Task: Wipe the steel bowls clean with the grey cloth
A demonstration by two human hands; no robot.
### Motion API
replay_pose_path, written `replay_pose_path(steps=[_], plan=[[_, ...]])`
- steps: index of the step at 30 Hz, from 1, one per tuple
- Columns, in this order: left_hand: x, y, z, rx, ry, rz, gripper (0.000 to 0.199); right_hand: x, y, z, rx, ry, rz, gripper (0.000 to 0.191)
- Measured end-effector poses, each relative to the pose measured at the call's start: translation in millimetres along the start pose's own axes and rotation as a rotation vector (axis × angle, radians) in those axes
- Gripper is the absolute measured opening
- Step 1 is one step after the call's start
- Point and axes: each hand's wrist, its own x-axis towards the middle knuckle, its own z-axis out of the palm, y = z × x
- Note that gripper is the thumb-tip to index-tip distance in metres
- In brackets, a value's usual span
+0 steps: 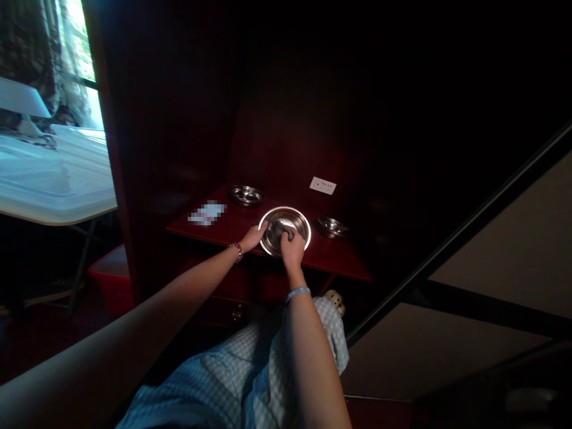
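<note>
A round, shiny metal bowl (pixel 272 243) is tilted towards me at the front edge of the dark red desktop (pixel 344 262). My left hand (pixel 253 238) grips its left rim, thumb on the inner side. Over the bowl's inside is my right hand (pixel 293 249), its fingers curled closed around something small and greyish that I cannot make out. Behind the bowl to the left sits a second metal bowl (pixel 246 196), and a smaller metal bowl (pixel 332 227) stands to the right.
A blurred-out pale item (pixel 207 212) lies on the desktop's left. A white socket plate (pixel 323 186) is on the back wall. Dark panels enclose the desk. At left are a red bin (pixel 111 280) and a table with a pale, translucent cover (pixel 53 173).
</note>
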Motion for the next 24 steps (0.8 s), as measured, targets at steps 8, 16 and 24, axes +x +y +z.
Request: replay_pose_path(steps=[8,16,24], plan=[[-2,5,0.0,0.014,0.019,-0.006,0.058,-3,3,3,-0.244,-0.078,-0.250,0.044],[-3,6,0.7,0.059,0.043,0.012,0.060,-8,3,9,-0.257,-0.288,-0.193,0.039],[-1,5,-0.4,0.024,0.017,0.006,0.058,9,18,25,0.249,-0.105,-0.031,0.044]])
